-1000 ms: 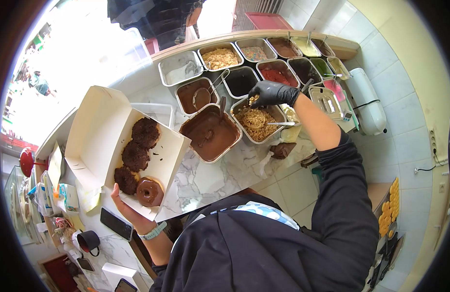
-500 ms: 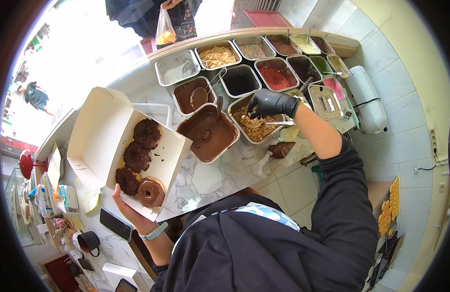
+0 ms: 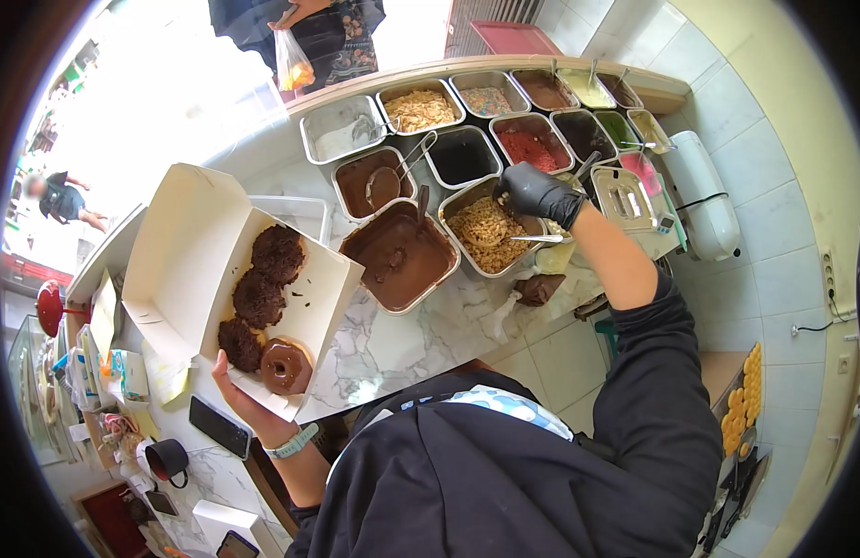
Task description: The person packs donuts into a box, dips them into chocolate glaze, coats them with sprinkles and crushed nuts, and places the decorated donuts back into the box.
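My left hand [image 3: 253,405] grips the near edge of an open white cardboard box [image 3: 188,265], thumb inside the rim. Several doughnuts are in the box: three with dark chocolate crumbs [image 3: 260,299] in a row, and one chocolate-glazed doughnut [image 3: 286,365] with a smooth top. My right hand [image 3: 541,193], in a black glove, is at the far right side of a metal tray of chopped nuts [image 3: 481,223]. Its fingers are curled together at the nuts, with pale bits at the fingertips. A spoon [image 3: 537,238] lies in that tray, its handle over the near right rim.
A tray of melted chocolate [image 3: 399,256] stands between box and nuts. Behind are more topping trays, including red crumbs [image 3: 527,149] and flakes [image 3: 418,110]. A phone [image 3: 220,427] and black mug [image 3: 167,459] lie left. Across the counter a person holds a plastic bag [image 3: 293,60].
My right hand has moved up from the middle of the nuts towards the tray's far right side, and its fingers have curled in. The box in my left hand has shifted slightly left.
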A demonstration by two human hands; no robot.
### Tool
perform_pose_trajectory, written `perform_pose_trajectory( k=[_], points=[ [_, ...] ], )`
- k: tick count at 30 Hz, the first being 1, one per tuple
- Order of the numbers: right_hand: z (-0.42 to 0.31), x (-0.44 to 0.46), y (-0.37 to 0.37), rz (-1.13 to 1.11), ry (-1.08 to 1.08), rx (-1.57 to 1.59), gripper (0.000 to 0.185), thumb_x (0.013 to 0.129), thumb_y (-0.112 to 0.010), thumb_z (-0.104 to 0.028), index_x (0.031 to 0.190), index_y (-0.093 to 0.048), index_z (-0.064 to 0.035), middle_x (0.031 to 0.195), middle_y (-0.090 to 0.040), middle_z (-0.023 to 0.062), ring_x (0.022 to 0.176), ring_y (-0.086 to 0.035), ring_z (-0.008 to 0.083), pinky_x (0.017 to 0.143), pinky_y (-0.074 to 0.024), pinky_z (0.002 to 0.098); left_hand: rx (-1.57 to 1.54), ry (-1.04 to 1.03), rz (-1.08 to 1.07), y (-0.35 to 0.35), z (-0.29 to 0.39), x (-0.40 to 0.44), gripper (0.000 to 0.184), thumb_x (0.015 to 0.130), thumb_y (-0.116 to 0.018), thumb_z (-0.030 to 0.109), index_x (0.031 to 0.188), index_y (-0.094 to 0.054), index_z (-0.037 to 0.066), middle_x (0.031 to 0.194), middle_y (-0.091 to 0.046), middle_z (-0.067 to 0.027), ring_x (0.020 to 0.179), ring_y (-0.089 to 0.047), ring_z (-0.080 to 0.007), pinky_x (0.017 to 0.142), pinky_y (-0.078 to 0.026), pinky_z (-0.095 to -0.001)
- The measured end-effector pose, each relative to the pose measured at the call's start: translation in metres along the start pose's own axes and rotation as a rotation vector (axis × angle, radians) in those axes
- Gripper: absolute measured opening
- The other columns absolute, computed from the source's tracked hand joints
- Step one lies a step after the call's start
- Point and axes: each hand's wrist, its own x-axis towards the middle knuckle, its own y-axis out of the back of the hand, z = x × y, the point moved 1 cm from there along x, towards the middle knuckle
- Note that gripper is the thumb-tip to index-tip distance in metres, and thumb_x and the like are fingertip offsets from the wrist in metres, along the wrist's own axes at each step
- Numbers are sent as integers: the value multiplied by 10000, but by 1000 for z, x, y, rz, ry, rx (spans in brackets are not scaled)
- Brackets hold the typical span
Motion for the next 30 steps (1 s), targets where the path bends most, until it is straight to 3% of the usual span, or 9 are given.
perform_pose_trajectory(
  k=[4,7,11,14,22,24,26,27,30],
  points=[
    [-8,-11,-4,-88,81,-10,266,668,-589,-44,906,-697,-89,867,-657,149,836,-635,291,765,-504,351,-4,-17,15,0,2,1,473,797,-528,321,1182,-461,55,1110,-538,-107,975,-558,-238,831,-479,-375],
    [-14,-8,-13,58,79,36,233,726,-592,-123,939,-687,-109,928,-652,128,840,-622,294,763,-501,364,22,-57,57,-3,2,0,472,791,-519,311,1183,-461,55,1126,-531,-109,1015,-552,-246,856,-478,-391],
    [-33,7,-31,360,466,234,190,766,-572,-136,929,-664,-103,915,-627,98,830,-604,291,742,-491,367,37,-83,51,1,2,5,468,818,-525,321,1202,-452,62,1115,-538,-92,937,-559,-222,796,-476,-343],
    [-49,10,-41,405,491,232,187,740,-600,-167,896,-661,-85,921,-615,125,814,-595,312,733,-483,380,24,-71,81,-16,2,-3,486,817,-521,329,1215,-444,62,1112,-537,-95,920,-560,-222,779,-479,-341],
    [-11,-5,-20,346,274,136,240,724,-515,-31,899,-678,-57,913,-642,162,850,-613,320,777,-497,363,19,-37,-13,-5,3,0,515,813,-508,329,1246,-420,63,1173,-507,-108,1024,-538,-251,849,-470,-387],
    [-16,-21,-2,111,33,364,349,780,-483,-57,1107,-606,-53,1104,-579,211,1024,-562,334,888,-453,349,10,-43,18,-7,3,0,517,803,-508,327,1240,-422,63,1171,-508,-112,1033,-539,-258,856,-473,-397],
    [-6,-27,-30,166,256,114,488,859,-433,-158,1332,-384,-52,1326,-393,242,1234,-395,341,1023,-325,367,9,-48,52,-6,4,1,517,786,-509,328,1222,-429,62,1147,-518,-117,1020,-549,-263,851,-482,-405],
    [-12,-28,-34,-114,115,6,588,917,-386,-226,1432,-135,-95,1475,-146,170,1372,-118,300,1106,-126,380,12,-51,56,-5,4,2,516,785,-511,327,1220,-431,62,1146,-518,-116,1020,-549,-263,851,-481,-405],
    [-24,-40,-49,-162,80,17,569,935,-325,-286,1429,-135,-77,1472,-160,169,1372,-133,284,1100,-107,438,6,-53,44,4,4,7,517,791,-516,328,1226,-431,63,1154,-517,-113,1014,-548,-260,846,-480,-398]
  ],
)
